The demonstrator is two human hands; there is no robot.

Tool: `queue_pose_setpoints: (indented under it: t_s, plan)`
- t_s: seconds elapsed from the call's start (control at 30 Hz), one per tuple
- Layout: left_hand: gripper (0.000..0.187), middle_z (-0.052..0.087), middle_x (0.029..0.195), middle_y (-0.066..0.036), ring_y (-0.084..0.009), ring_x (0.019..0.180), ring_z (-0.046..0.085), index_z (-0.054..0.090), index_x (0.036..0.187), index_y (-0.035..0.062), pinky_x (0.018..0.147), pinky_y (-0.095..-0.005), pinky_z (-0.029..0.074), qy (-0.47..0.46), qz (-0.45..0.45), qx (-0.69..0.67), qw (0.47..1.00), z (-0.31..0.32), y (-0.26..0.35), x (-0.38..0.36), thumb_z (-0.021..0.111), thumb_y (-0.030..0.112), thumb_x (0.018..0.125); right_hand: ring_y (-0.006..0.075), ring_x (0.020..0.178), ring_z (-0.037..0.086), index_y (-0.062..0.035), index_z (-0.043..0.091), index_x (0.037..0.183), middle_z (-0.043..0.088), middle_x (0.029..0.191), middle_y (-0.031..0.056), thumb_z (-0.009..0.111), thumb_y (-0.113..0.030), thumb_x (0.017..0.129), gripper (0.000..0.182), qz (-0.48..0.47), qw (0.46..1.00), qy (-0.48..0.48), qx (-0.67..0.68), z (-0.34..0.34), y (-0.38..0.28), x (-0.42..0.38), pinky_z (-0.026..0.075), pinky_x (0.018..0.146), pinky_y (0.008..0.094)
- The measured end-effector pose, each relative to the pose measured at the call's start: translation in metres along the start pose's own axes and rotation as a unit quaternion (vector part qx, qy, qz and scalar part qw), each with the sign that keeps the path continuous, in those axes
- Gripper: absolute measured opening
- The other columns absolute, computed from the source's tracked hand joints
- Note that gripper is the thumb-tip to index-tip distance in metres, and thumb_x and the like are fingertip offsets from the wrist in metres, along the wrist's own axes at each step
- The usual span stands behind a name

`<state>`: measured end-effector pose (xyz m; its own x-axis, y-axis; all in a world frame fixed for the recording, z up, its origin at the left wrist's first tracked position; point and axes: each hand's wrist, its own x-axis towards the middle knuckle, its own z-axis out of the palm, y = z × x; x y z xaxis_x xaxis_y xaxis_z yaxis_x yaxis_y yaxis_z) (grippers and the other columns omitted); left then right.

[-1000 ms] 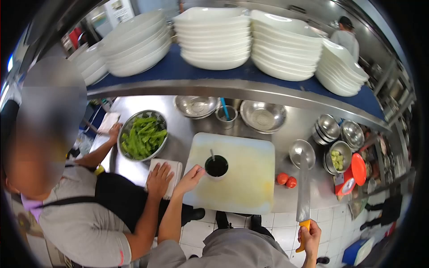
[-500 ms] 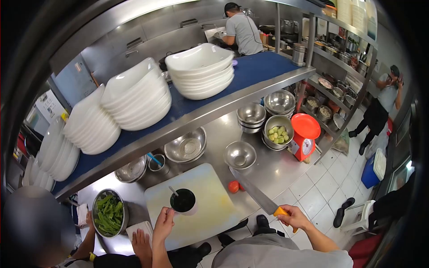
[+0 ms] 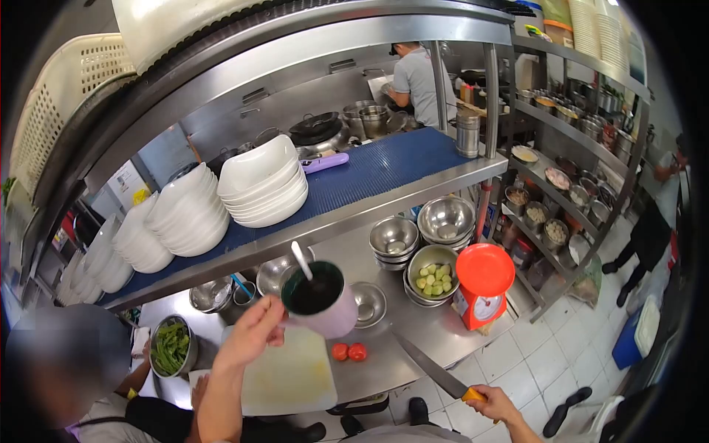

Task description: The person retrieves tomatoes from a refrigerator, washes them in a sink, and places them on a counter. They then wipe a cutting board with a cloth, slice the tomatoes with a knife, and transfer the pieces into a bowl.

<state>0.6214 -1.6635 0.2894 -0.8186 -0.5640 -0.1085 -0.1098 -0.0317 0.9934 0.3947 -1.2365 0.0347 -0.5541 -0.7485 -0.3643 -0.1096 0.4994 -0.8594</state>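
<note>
Head view: holding a mug (image 3: 329, 310) by its handle in the closed left grip (image 3: 253, 330), just right of the fingers, up above the desk (image 3: 402, 319) near the board (image 3: 288, 376), with a spoon (image 3: 301, 260) standing in dark contents. Gripping a knife (image 3: 434, 371) by its orange handle in the closed right grip (image 3: 495, 404), pointing the blade toward two tomatoes (image 3: 348, 351), near but apart.

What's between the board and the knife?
Two tomatoes beside the board, then bare counter toward the knife in the right hand, as seen in the head view.
</note>
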Motion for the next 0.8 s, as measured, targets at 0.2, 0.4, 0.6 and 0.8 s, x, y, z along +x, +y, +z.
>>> queue_pose_setpoints:
  t_s: [0.2,0.4,0.6,0.8]
  plan:
    - [0.029,0.046,0.082,0.003,-0.0057,0.058,0.040,0.048,0.090,0.0116,0.052,-0.0213,0.035,0.030,0.029,0.020,0.999,0.059,0.077,0.053,0.048,0.039,0.101,0.0116,0.061,0.058,-0.0012,0.063,0.115,0.065,0.075,0.0058,0.071,-0.015,0.085,0.034,0.022,1.000,0.007,0.020,-0.034,0.021,-0.008,0.049,0.058,0.0266]
    - [0.028,0.044,0.082,0.003,-0.0061,0.059,0.037,0.051,0.095,0.0121,0.051,-0.0221,0.033,0.081,0.053,0.027,0.995,0.091,0.120,0.116,0.053,0.040,0.098,0.0076,0.057,0.047,-0.0032,0.061,0.119,0.058,0.072,-0.0007,0.060,-0.007,0.088,0.031,-0.039,0.996,0.036,0.073,-0.053,0.027,-0.020,0.039,0.049,0.0244]
    - [0.033,0.041,0.086,-0.001,-0.0075,0.059,0.033,0.050,0.099,0.0072,0.050,-0.0233,0.032,0.120,0.095,0.024,0.988,0.100,0.116,0.183,0.055,0.040,0.097,0.0059,0.056,0.045,-0.0044,0.061,0.118,0.055,0.069,-0.0031,0.063,-0.018,0.092,0.030,-0.050,0.992,0.035,0.115,-0.060,0.035,-0.021,0.038,0.047,0.0238]
    - [0.043,0.041,0.089,-0.004,-0.0088,0.058,0.035,0.052,0.112,-0.0027,0.048,-0.0247,0.035,0.143,0.101,0.041,0.984,0.098,0.107,0.217,0.046,0.039,0.101,0.0054,0.056,0.044,-0.0047,0.061,0.120,0.054,0.068,-0.0042,0.063,-0.022,0.092,0.032,-0.045,0.990,0.048,0.125,-0.059,0.034,-0.021,0.037,0.047,0.0228]
